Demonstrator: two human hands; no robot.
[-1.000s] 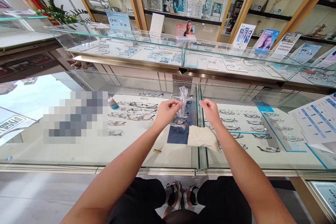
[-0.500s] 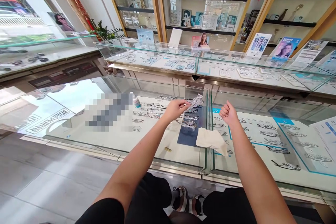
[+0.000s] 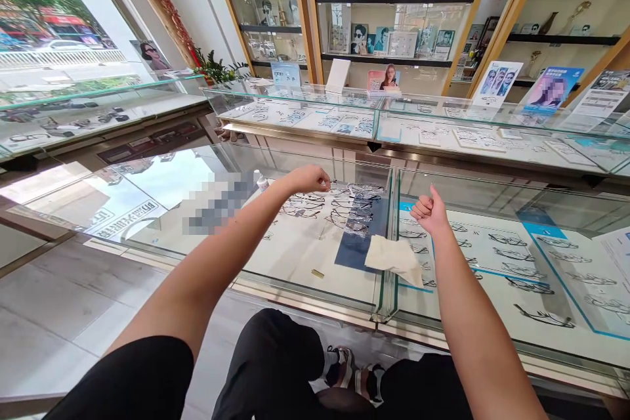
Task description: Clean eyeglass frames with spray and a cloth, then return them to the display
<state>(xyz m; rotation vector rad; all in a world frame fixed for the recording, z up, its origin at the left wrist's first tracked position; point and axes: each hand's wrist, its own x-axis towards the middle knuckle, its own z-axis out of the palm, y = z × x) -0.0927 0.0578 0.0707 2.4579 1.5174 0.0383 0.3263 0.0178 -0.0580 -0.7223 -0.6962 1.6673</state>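
Observation:
My left hand (image 3: 310, 178) reaches over the glass counter, its fingers curled in. A small dark bit shows by its fingertips; whether it is held I cannot tell. Just right of it lie several eyeglasses in clear plastic sleeves (image 3: 355, 218), partly over a dark blue panel (image 3: 350, 249). More eyeglasses (image 3: 301, 211) appear below that hand. My right hand (image 3: 429, 211) hovers above the right-hand counter section, closed in a fist with the thumb up and nothing visible in it. Below and left of it, a cream cloth (image 3: 394, 258) lies across the seam between the sections.
A white bottle (image 3: 261, 181) stands left of my left hand, partly behind the forearm. Near the front is a small gold-coloured piece (image 3: 317, 273). Eyeglasses (image 3: 509, 239) sit in rows under the right-hand glass. Another glass display case (image 3: 305, 117) runs along the back.
My left hand has moved left and away from me; the clear plastic sleeve it held is out of its fingers. My right hand stays in a fist. The view has shifted slightly left.

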